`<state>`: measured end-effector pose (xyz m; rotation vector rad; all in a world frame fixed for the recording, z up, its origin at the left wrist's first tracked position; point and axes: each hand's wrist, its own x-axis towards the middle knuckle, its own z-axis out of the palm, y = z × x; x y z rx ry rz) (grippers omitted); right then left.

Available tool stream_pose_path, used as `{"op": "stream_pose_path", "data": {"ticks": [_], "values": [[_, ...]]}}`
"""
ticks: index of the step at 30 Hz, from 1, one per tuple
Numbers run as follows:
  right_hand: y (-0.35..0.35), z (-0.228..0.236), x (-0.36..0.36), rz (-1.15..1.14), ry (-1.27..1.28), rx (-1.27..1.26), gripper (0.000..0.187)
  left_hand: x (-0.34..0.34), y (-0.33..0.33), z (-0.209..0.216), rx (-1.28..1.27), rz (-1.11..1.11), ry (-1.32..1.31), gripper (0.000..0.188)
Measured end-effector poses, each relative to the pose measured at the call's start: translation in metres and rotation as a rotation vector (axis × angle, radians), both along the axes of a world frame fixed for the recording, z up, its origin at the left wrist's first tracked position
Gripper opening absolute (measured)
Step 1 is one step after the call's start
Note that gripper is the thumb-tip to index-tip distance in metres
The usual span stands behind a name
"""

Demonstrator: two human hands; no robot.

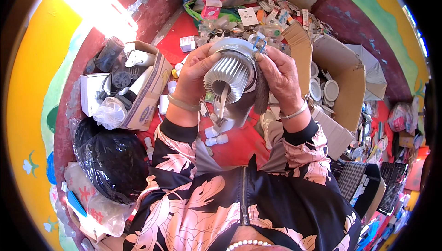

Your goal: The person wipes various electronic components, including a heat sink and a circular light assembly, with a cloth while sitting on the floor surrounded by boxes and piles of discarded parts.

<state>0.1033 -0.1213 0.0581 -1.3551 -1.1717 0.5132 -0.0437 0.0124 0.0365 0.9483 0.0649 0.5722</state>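
In front of my chest I hold a recessed downlight (232,74) with a silvery finned heat sink and a round rim. A pale flat cable or strip (223,103) hangs from its hollow end. My left hand (195,74) is closed round the rim on the left, thumb against the fins. On the opposite side my right hand (282,74) pinches the rim's edge beside a blue wire clip (259,44). Below those fingers dangles a dark grey, fuzzy-looking strip (261,90); what it is I cannot make out. Several white bulb-like pieces (216,139) lie on the red floor sheet below.
To the left stands a carton (149,97) of black and white fixtures, with a black plastic bag (110,159) nearer me. An open carton (343,76) at the right holds round white discs. Small boxes and packs (271,14) heap up at the far wall.
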Motion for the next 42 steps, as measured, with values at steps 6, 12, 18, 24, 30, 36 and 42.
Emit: {"op": "stream_pose_path", "data": {"ticks": [6, 12, 18, 24, 30, 36, 42], "values": [[-0.003, 0.004, 0.009, 0.171, 0.27, -0.037, 0.031, -0.001, 0.0, -0.007, -0.004, -0.055, 0.041, 0.029], [0.001, -0.006, 0.014, 0.075, -0.033, 0.036, 0.025, 0.0, 0.003, -0.008, 0.108, -0.022, 0.03, 0.032], [0.006, 0.004, 0.01, 0.015, -0.242, -0.036, 0.021, 0.003, 0.001, -0.014, 0.045, 0.09, 0.012, 0.027], [0.002, 0.006, 0.015, 0.078, -0.188, -0.101, 0.017, 0.005, 0.001, -0.018, 0.018, 0.067, 0.0, 0.025], [0.001, 0.004, 0.019, 0.141, 0.053, -0.209, 0.018, 0.006, 0.001, -0.018, 0.039, 0.084, -0.008, 0.027], [0.011, -0.016, 0.019, 0.15, 0.122, -0.138, 0.016, 0.008, 0.006, -0.023, -0.078, 0.15, -0.085, 0.032], [0.025, -0.032, -0.015, -0.064, 0.163, -0.025, 0.02, 0.011, 0.004, -0.018, -0.356, 0.158, -0.278, 0.044]]}}
